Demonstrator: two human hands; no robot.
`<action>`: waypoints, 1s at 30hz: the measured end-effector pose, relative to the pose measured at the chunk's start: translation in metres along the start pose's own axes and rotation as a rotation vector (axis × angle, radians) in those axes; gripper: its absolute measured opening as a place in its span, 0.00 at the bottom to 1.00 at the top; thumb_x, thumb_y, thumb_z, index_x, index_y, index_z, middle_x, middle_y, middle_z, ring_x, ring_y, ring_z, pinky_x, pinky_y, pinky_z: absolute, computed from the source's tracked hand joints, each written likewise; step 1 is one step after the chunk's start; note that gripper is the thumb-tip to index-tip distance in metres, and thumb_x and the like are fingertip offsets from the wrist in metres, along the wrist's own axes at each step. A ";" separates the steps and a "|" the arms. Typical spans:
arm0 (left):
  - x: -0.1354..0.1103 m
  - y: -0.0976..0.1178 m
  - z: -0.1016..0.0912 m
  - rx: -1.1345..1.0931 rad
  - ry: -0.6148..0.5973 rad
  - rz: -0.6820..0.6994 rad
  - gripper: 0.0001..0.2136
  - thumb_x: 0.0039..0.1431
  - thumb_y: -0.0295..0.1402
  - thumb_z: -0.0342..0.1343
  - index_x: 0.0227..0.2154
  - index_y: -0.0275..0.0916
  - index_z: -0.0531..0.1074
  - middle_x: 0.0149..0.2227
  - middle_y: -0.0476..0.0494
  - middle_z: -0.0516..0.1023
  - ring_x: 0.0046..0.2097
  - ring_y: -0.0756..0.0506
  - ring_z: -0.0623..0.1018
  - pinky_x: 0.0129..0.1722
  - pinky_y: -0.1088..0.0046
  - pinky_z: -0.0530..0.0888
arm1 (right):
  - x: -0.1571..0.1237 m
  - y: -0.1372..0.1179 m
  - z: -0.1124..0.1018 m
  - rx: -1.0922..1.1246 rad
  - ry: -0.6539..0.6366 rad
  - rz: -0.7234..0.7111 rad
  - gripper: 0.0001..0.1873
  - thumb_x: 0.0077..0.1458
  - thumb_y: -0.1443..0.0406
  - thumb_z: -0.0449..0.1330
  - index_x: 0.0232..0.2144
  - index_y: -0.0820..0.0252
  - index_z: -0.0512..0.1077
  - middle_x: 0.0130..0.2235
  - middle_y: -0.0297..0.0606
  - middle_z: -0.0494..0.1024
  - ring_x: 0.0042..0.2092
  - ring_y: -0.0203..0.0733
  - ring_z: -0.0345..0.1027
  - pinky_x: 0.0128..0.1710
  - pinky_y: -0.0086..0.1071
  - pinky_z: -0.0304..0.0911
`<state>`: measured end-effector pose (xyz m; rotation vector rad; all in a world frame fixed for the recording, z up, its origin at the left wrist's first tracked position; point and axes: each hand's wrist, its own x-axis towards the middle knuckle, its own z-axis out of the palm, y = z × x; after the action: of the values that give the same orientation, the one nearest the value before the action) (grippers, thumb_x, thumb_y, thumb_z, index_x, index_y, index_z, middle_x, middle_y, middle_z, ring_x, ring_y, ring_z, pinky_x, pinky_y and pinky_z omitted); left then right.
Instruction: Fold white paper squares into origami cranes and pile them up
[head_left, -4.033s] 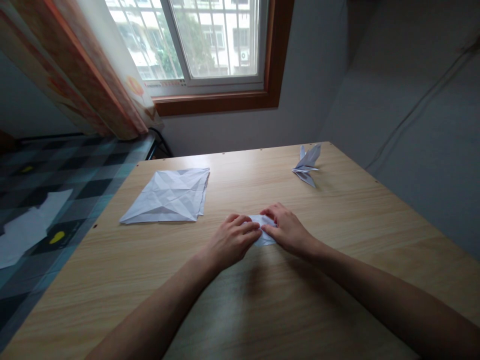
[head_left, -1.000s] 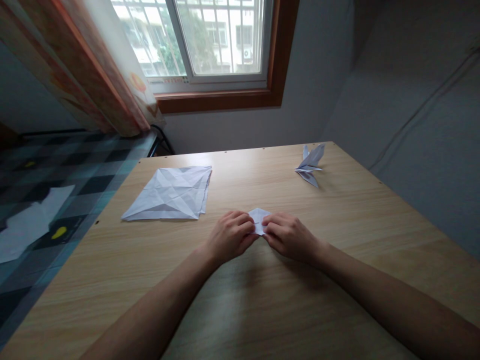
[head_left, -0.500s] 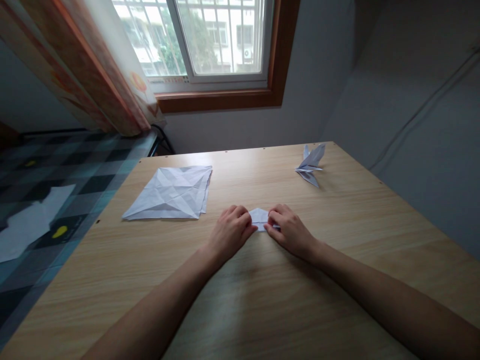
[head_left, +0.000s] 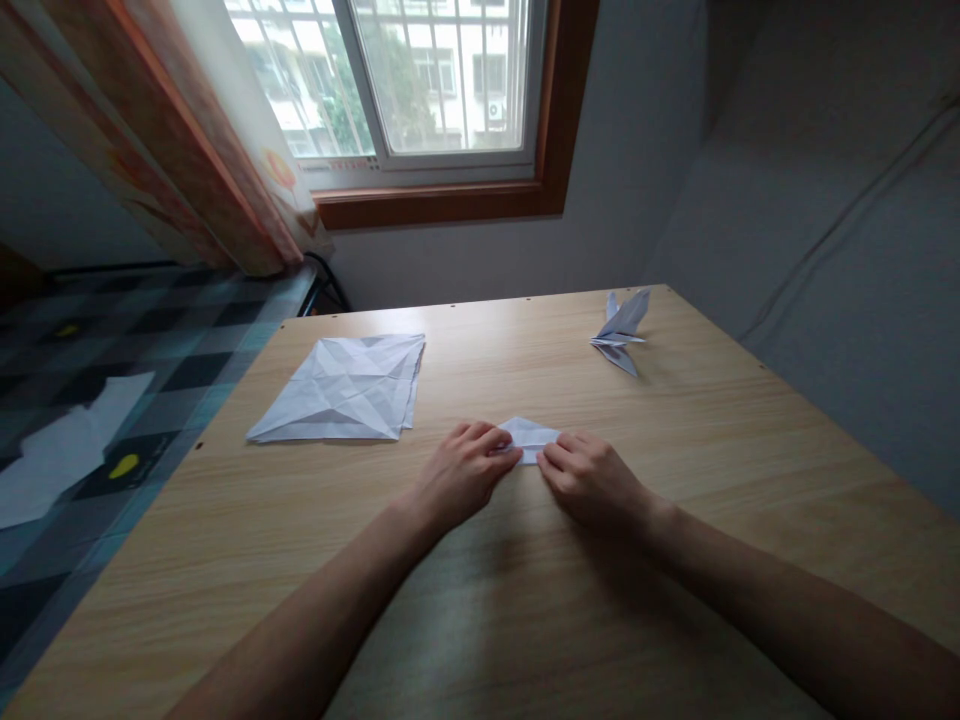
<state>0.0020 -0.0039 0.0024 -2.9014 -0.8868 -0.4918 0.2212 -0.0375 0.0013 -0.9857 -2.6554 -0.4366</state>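
Note:
A small piece of folded white paper (head_left: pixel 527 436) lies on the wooden table, its pointed top facing away from me. My left hand (head_left: pixel 466 465) closes on its left side, thumb and fingers pinching near the lower middle. On the opposite side, my right hand (head_left: pixel 589 475) has its fingers bunched together on the paper's right edge. Both hands cover the paper's outer parts, so its full outline is hidden. A crease runs across it between the thumbs.
Creased square paper sheets (head_left: pixel 341 390) lie in a stack at the table's left. A folded paper figure with raised wings (head_left: pixel 621 330) stands at the back right. Beyond the table's left edge, a white paper (head_left: pixel 75 440) rests on a checked cloth (head_left: pixel 187 365).
My right hand has shifted slightly right and down, uncovering more of the folded paper. My left hand's fingers have flattened and reach a little further right over it.

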 end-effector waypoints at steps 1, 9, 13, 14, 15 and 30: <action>0.000 0.000 -0.001 -0.006 -0.009 -0.003 0.11 0.61 0.27 0.54 0.44 0.43 0.76 0.44 0.44 0.78 0.46 0.43 0.73 0.46 0.64 0.69 | 0.000 0.000 0.000 0.000 0.000 0.008 0.10 0.55 0.75 0.56 0.25 0.63 0.75 0.28 0.44 0.75 0.32 0.45 0.64 0.30 0.38 0.57; 0.002 0.001 -0.002 -0.109 0.010 -0.045 0.10 0.62 0.30 0.52 0.42 0.43 0.76 0.44 0.44 0.77 0.45 0.43 0.73 0.46 0.64 0.69 | 0.009 0.011 0.018 0.445 0.180 0.499 0.09 0.55 0.70 0.59 0.39 0.62 0.77 0.38 0.43 0.78 0.42 0.46 0.68 0.44 0.38 0.64; 0.003 0.002 -0.003 -0.125 0.018 -0.037 0.10 0.64 0.30 0.50 0.42 0.42 0.76 0.45 0.44 0.78 0.46 0.43 0.74 0.47 0.63 0.69 | 0.018 0.019 0.026 0.583 0.111 0.627 0.12 0.55 0.68 0.61 0.43 0.63 0.77 0.40 0.44 0.77 0.45 0.48 0.67 0.48 0.41 0.64; 0.003 0.002 -0.003 -0.128 0.018 -0.036 0.10 0.64 0.30 0.50 0.42 0.42 0.76 0.45 0.44 0.78 0.46 0.43 0.74 0.48 0.63 0.69 | 0.020 0.020 0.027 0.609 0.088 0.627 0.12 0.55 0.69 0.61 0.43 0.63 0.77 0.40 0.44 0.77 0.45 0.47 0.67 0.47 0.40 0.64; 0.003 0.002 -0.003 -0.128 0.020 -0.038 0.10 0.63 0.30 0.51 0.42 0.42 0.76 0.45 0.43 0.78 0.47 0.43 0.73 0.48 0.62 0.69 | 0.021 0.021 0.027 0.636 0.073 0.624 0.12 0.55 0.70 0.61 0.43 0.62 0.77 0.39 0.43 0.77 0.44 0.47 0.68 0.47 0.40 0.64; 0.002 0.004 0.000 -0.011 0.045 0.013 0.10 0.64 0.31 0.51 0.43 0.41 0.76 0.45 0.43 0.80 0.47 0.43 0.74 0.48 0.62 0.69 | 0.010 0.017 0.026 0.516 0.134 0.340 0.09 0.54 0.75 0.57 0.32 0.60 0.76 0.39 0.43 0.77 0.43 0.46 0.67 0.45 0.39 0.65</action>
<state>0.0057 -0.0065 0.0033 -2.8921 -0.8609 -0.5606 0.2208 -0.0099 -0.0156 -1.1467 -2.2386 0.2380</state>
